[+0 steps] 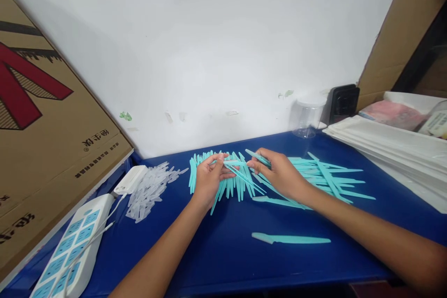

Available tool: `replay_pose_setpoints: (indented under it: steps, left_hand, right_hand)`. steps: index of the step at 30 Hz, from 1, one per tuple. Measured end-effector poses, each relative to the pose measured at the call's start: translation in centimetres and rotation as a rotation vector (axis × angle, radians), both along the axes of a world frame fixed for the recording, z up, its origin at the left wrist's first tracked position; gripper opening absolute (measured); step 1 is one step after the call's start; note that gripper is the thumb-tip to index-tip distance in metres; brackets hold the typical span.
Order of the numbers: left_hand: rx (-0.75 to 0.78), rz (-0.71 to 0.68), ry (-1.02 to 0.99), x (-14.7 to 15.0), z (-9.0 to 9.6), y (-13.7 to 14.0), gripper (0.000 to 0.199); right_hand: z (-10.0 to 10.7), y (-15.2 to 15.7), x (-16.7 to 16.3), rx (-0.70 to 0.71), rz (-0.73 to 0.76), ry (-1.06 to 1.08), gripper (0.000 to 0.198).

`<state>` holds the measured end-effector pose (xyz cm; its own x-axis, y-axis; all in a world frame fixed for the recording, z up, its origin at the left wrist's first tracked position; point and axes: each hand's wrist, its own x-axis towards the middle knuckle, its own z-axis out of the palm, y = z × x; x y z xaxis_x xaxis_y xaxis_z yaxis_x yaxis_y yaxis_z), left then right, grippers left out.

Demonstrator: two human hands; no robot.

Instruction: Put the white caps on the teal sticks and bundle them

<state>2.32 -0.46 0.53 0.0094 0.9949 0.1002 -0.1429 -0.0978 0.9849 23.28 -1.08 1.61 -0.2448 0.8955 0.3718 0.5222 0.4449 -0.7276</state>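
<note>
Near the middle of the blue table, my left hand (208, 178) is closed, thumb and fingers pinching the pale end of a turquoise eyebrow razor (238, 163). That razor reaches across to my right hand (279, 171), whose fingertips are at its other end. Another turquoise razor (262, 159) sticks out of my right hand's closed grip. A row of turquoise razors (240, 191) lies behind and under my left hand. More razors (323, 174) are piled beyond my right hand. A single razor (296, 239) lies nearer the front. Fingers partly hide the held ends.
Small clear plastic caps (148, 193) lie heaped at left, beside a white box-shaped device (132, 179) and a power strip (78, 242) with cables. A clear jar (308, 116) stands at the wall. White trays (394, 142) are stacked right; a large carton (59, 116) leans left.
</note>
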Motion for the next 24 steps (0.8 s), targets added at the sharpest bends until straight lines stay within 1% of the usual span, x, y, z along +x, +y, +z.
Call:
replay_pose_setpoints:
  steps: [3, 5, 8, 12, 16, 19, 24]
  left_hand:
    - [0.003, 0.012, -0.006, 0.1, 0.1, -0.1, 0.046]
    - [0.001, 0.011, -0.008, 0.2, 0.0, -0.2, 0.046]
    - [0.005, -0.003, -0.008, 0.2, -0.1, -0.2, 0.048]
    - [-0.009, -0.003, -0.011, 0.3, -0.2, -0.3, 0.050]
    - [0.000, -0.013, 0.000, 0.3, 0.0, -0.3, 0.050]
    - [0.007, -0.029, 0.011, 0.2, 0.1, -0.3, 0.049]
    - [0.028, -0.045, 0.001, 0.1, 0.5, -0.4, 0.044]
  right_hand:
    - [-0.1, -0.2, -0.3, 0.055, -0.047, 0.057, 0.037]
    - [-0.4, -0.2, -0.5, 0.095, -0.086, 0.055, 0.035]
    - [-0.9, -0.4, -0.8, 0.113, -0.080, 0.023, 0.032]
    - [-1.4, -0.8, -1.3, 0.054, 0.053, 0.040, 0.028]
    - [-1.3, -1.1, -1.4, 0.023, 0.177, 0.095, 0.022]
    - [-1.0, -1.1, -1.4, -0.018, 0.208, 0.117, 0.021]
    - [-0.4, -0.9, -1.2, -0.108, 0.207, 0.099, 0.028]
